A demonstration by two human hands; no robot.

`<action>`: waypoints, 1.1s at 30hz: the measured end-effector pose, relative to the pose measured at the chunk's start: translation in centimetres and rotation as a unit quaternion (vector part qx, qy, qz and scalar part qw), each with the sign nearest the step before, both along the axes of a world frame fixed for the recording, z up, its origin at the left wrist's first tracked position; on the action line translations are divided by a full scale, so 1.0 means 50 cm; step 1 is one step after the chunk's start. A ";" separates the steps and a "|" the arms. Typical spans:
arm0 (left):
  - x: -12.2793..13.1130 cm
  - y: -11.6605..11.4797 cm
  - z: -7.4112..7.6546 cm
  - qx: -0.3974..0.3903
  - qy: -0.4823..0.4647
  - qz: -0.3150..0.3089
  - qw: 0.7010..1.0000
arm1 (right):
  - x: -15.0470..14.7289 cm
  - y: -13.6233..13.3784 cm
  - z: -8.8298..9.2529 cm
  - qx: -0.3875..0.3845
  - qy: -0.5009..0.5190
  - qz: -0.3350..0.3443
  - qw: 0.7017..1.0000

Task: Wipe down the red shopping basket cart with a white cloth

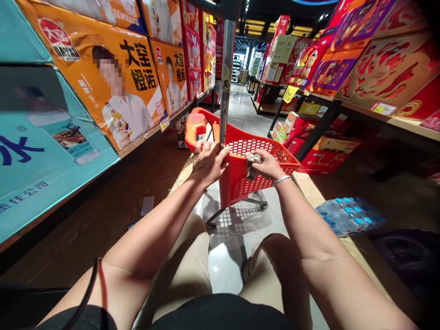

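Observation:
In the head view a red plastic shopping cart (237, 192) with a perforated basket stands between my knees. A worn metal pole (226, 82) rises at its near corner to a dark bar overhead. My left hand (209, 161) grips the cart's upper edge beside the pole, with bent fingers and the thumb side close to the pole's foot. Bunched in my right hand (266, 166) is a grey cloth (252, 166), which lies against the near side of the basket just below the rim. Part of the cloth hangs down from my fingers. The left fingertips are partly hidden.
Orange drink cartons (103, 82) and turquoise boxes (51, 151) fill the left shelf. Red and gold gift boxes (388, 73) stand on the right shelf. Shrink-wrapped water bottles (350, 215) lie low at right. A tiled aisle (239, 98) runs ahead.

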State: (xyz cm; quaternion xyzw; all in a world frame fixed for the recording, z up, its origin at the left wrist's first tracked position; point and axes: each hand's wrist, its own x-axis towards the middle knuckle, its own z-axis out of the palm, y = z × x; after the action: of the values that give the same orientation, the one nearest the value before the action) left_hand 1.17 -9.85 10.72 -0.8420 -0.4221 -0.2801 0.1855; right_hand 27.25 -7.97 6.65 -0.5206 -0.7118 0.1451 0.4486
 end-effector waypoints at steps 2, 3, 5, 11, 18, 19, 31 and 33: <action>0.014 -0.004 -0.001 -0.015 -0.023 0.018 0.999 | 0.011 -0.003 -0.008 -0.007 -0.004 -0.031 0.999; 0.022 -0.008 -0.002 -0.024 -0.035 0.026 0.999 | 0.008 -0.006 -0.008 -0.001 -0.010 -0.034 0.999; 0.037 -0.016 -0.005 -0.031 -0.059 0.038 0.997 | -0.016 -0.012 -0.001 0.021 -0.016 -0.013 1.000; 0.047 -0.018 -0.017 -0.064 -0.087 0.042 0.993 | -0.105 -0.017 0.032 0.084 -0.007 0.062 0.995; 0.036 -0.015 -0.023 -0.086 -0.115 0.002 0.990 | -0.011 -0.002 -0.025 0.075 -0.047 -0.030 0.996; 0.037 -0.015 -0.023 -0.091 -0.111 0.004 0.990 | 0.002 -0.002 -0.032 0.067 -0.054 -0.061 0.994; 0.038 -0.004 -0.007 -0.137 -0.070 0.048 0.987 | -0.147 -0.025 0.027 0.136 -0.018 0.032 0.990; 0.026 -0.001 -0.009 -0.119 -0.069 0.035 0.990 | -0.148 -0.021 0.028 0.161 -0.038 0.044 0.985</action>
State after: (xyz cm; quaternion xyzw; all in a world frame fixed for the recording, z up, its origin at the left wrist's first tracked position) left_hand 2.47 -9.90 10.27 -0.8216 -0.4930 -0.2791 0.0641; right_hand 19.85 -9.03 8.04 -0.4147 -0.7650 0.0282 0.4919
